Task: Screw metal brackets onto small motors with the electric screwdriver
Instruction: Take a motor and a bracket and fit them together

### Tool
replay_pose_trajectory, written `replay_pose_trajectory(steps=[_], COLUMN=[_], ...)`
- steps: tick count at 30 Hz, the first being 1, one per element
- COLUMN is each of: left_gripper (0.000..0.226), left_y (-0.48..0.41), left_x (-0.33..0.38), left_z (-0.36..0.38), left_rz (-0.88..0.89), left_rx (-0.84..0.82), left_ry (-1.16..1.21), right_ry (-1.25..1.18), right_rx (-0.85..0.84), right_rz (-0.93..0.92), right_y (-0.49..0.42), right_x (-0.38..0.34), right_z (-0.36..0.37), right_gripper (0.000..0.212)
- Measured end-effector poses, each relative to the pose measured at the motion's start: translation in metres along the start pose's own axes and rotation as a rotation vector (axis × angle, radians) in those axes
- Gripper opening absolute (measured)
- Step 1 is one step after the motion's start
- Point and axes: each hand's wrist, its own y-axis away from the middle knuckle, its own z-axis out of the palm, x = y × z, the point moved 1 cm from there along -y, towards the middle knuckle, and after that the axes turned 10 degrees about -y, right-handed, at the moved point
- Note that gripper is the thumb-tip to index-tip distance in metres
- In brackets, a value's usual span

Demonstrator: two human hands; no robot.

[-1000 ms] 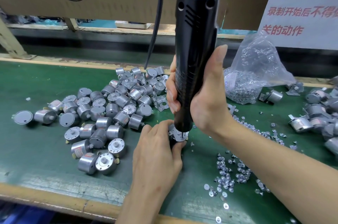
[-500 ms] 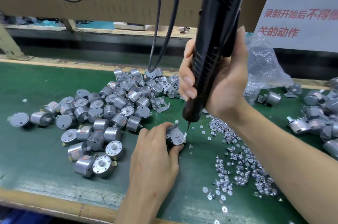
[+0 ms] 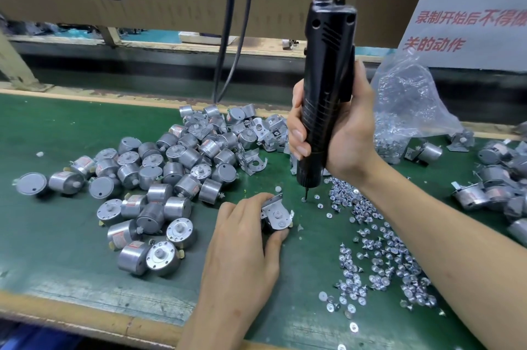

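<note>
My left hand (image 3: 242, 238) grips a small motor with a metal bracket (image 3: 276, 214) on top, standing on the green mat. My right hand (image 3: 339, 132) holds the black electric screwdriver (image 3: 325, 87) upright. Its bit tip touches a loose screw (image 3: 304, 199) on the mat, just right of the held motor. A pile of bare silver motors (image 3: 159, 175) lies to the left. Loose brackets (image 3: 268, 130) lie behind the hands.
Scattered screws (image 3: 379, 252) cover the mat at the right. A clear plastic bag of screws (image 3: 405, 112) stands behind my right hand. Motors with brackets (image 3: 496, 178) lie at the far right. Black cables (image 3: 231, 35) hang down at the back. The wooden table edge (image 3: 85, 318) runs along the front.
The screwdriver lifted off the held motor, swung right, and now stands upright with its bit down on a loose screw. My left hand stayed on the motor.
</note>
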Motion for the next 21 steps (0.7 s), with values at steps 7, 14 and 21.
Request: replay_pose_trajectory(steps=[7,14,21], left_gripper=[0.043,0.043,0.046], left_y=[0.0001,0.0004,0.0001], left_x=[0.0007,0.0006,-0.0003], left_z=[0.0001,-0.0006,-0.0004], left_rz=[-0.003,-0.001,-0.002], left_rx=[-0.019,-0.021,-0.021], left_ry=[0.004,0.003,0.019], right_ry=[0.042,0.033,0.041], right_rx=[0.035,0.043,0.045], right_rz=[-0.037,-0.04,-0.053], right_y=[-0.0004,-0.0004,-0.0001], right_x=[0.002,0.0037,0.005], right_z=[-0.0018,-0.0036,-0.0031], right_gripper=[0.071,0.071,0.071])
